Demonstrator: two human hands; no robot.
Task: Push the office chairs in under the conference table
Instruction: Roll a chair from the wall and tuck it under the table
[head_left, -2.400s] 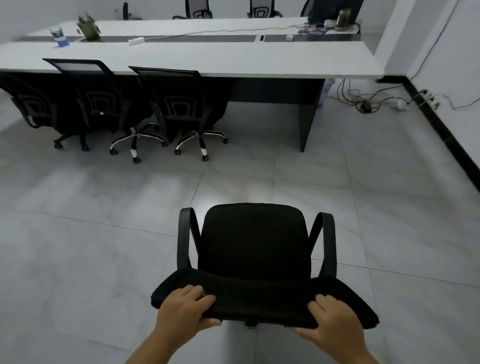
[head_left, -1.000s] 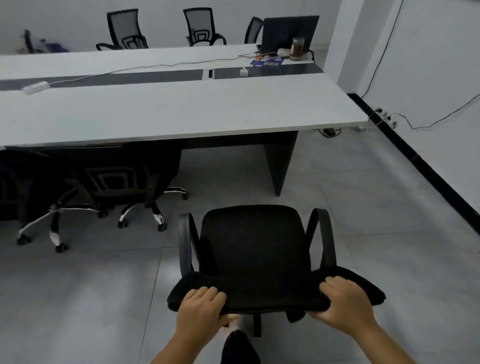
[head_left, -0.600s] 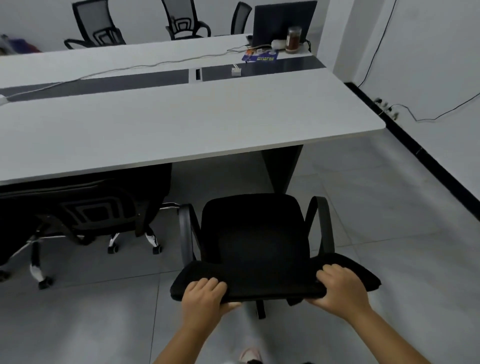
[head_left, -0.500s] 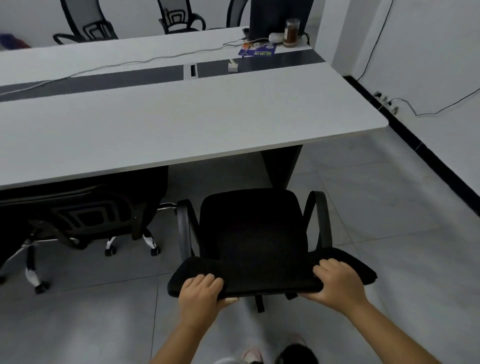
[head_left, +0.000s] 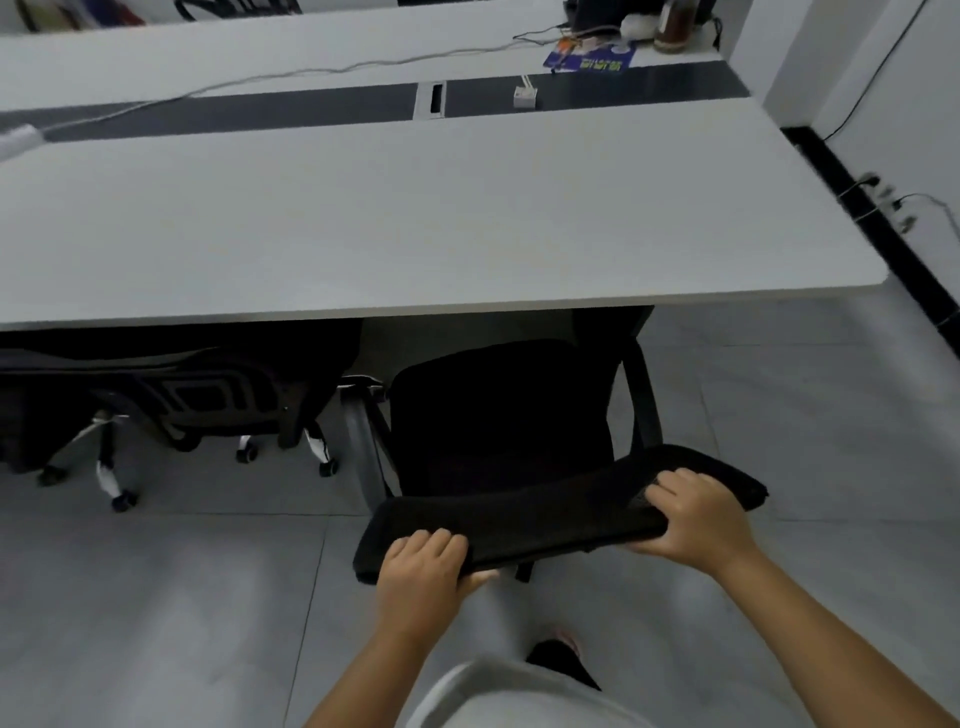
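Chair (head_left: 498, 415): backrest top gripped by left hand (head_left: 421, 571) and right hand (head_left: 696, 519), set wide (for straight steering); seat front meeting tabletop (head_left: 415, 234) edge ahead.

Legible text: none can be read.
Pale lettering is seen on the blue booklet (head_left: 589, 58) on the conference table (head_left: 415, 218), apparently too blurred to decipher.

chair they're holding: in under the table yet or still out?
Mostly out. The held chair has only its seat front at the table edge; armrests and backrest remain clear. Left hand and right hand grip the backrest top.
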